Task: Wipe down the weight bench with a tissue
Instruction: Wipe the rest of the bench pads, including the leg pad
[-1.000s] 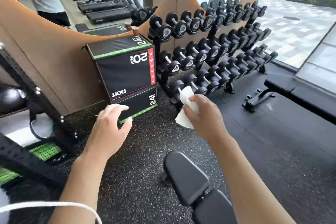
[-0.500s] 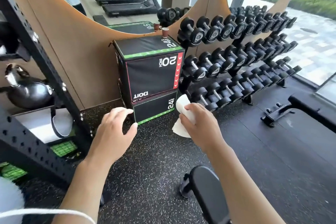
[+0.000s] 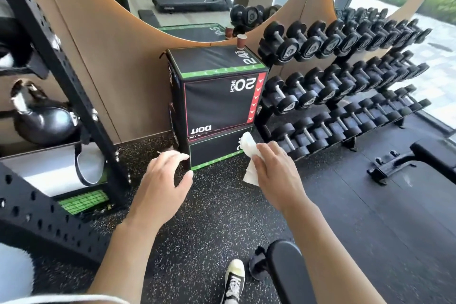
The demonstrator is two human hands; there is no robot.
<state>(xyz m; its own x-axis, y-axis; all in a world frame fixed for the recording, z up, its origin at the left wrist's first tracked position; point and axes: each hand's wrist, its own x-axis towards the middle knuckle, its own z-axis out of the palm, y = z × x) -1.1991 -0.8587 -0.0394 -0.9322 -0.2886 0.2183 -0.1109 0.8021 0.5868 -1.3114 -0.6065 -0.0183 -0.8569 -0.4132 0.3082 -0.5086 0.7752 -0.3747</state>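
Overhead, right hand (image 3: 276, 175) gripping tissue (image 3: 249, 153) — left hand (image 3: 160, 180) empty, bench (image 3: 288, 271) below

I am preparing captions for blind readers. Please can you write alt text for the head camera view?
A person's right hand holds a white tissue in the air, left hand open beside it, above the padded end of a black weight bench. Ahead stand a black plyo box and a rack of dumbbells.

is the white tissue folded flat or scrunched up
Scrunched up: the white tissue is bunched in the right hand, with crumpled ends sticking out above and below the curled fingers.
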